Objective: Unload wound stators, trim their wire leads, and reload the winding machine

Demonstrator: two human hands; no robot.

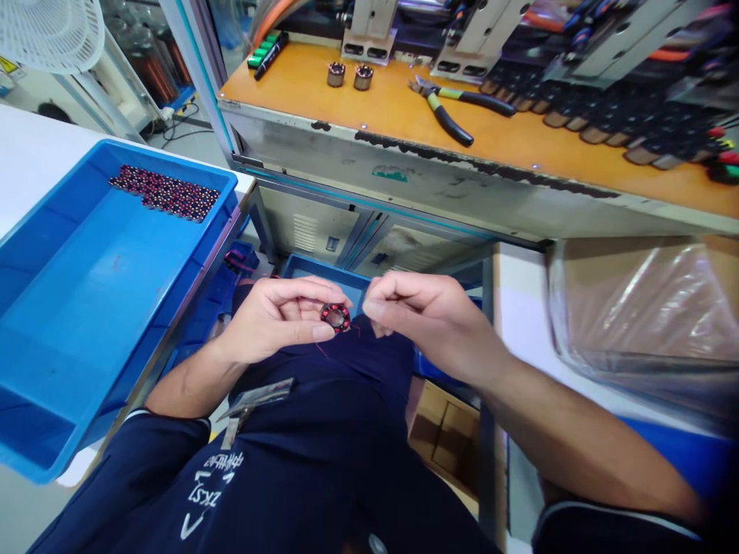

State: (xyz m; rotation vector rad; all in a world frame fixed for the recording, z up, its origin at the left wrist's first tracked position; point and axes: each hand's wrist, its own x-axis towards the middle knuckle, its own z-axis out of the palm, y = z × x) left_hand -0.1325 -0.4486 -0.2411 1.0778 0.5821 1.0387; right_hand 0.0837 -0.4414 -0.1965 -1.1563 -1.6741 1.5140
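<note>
Between the thumb and fingers of my left hand (282,315) is a small round motor stator (336,317), black with red windings around an open centre. Thin red wire ends stick out below it. Just to its right, my right hand (421,315) is closed in a pinch, thumb against the index finger. It stays a little apart from the stator. Whatever those fingertips hold, perhaps a fine wire, is too small to make out.
At left, a blue tray (104,277) holds rows of stators (165,192). Wire cutters (456,104), two more stators (349,75) and a black marker (271,58) lie on the orange bench (312,104). A plastic-wrapped cardboard box (640,300) stands at right.
</note>
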